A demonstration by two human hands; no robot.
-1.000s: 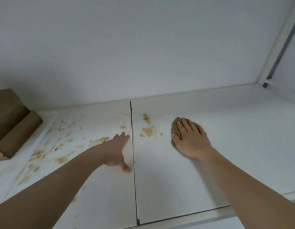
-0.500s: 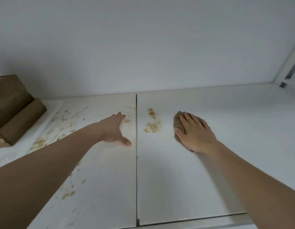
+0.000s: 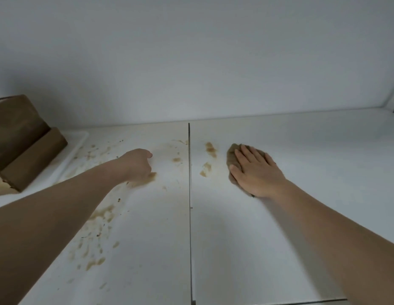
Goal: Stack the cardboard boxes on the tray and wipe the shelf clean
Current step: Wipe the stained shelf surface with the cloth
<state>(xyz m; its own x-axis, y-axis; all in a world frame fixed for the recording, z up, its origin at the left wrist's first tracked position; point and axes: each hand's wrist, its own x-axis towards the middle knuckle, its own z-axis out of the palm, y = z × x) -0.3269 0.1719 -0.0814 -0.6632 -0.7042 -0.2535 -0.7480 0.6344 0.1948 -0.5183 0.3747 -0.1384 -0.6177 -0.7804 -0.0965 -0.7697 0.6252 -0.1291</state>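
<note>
White shelf [image 3: 279,216], stained left. Right hand [image 3: 255,172] flat on cloth [image 3: 232,154]; left hand [image 3: 136,165] loosely curled, empty. Risk: smearing stains [image 3: 210,159] rightward.

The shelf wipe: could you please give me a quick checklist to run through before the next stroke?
1. Cloth flat under right hand: ok.
2. Stains beside the cloth not yet wiped: not ok.
3. Left hand clear of the wiping path: cannot tell; it rests among smears left of the seam.
4. Cardboard boxes on the tray: ok.
5. Cloth clean enough: cannot tell.
</note>
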